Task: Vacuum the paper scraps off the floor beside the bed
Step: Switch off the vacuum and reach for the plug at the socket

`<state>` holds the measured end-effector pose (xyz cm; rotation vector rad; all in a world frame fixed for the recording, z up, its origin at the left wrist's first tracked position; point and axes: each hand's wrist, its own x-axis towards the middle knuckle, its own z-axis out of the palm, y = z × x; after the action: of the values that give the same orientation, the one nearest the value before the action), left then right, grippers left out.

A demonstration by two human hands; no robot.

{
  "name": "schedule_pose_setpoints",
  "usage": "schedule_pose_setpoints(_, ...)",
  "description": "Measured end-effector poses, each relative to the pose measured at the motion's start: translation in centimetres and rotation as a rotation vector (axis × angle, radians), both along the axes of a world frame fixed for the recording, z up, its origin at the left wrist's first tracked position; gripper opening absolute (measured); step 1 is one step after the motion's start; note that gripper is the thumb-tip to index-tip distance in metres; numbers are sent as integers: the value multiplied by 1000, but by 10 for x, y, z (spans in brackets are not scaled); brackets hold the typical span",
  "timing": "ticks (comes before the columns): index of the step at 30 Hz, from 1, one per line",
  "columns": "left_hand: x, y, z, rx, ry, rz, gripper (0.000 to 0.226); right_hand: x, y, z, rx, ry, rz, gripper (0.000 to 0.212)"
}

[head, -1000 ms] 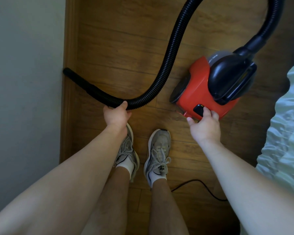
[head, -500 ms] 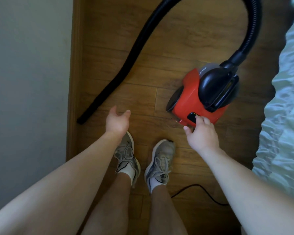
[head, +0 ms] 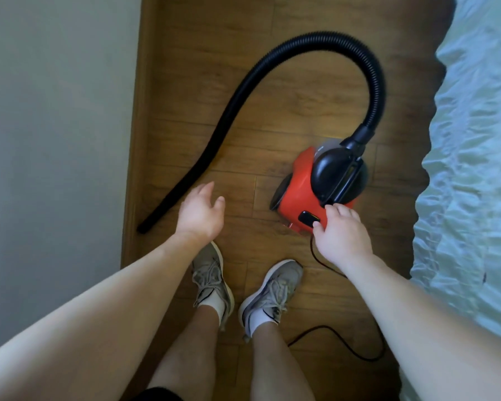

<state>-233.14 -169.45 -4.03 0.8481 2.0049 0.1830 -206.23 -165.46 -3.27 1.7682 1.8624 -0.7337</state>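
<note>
Grey sneakers [head: 278,285], white socks [head: 261,318], pale wall [head: 55,125].

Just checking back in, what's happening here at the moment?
A person stands on the wooden floor between a wall and the bed. The right hand grips the rear of the red vacuum cleaner, thumb at its black switch. The left hand is open above the floor, holding nothing. The black hose lies on the floor, its free end by the baseboard. No paper scraps show in this view.
</note>
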Motion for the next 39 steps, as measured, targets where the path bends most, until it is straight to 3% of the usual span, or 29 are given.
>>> schedule_pose_setpoints(18,-2,68,146,169,216,-412,51,12,66,159,150,-26,100,46)
schedule_pose_setpoints(39,-8,112,446,492,410,-547,52,-23,106,472,502,44,98,43)
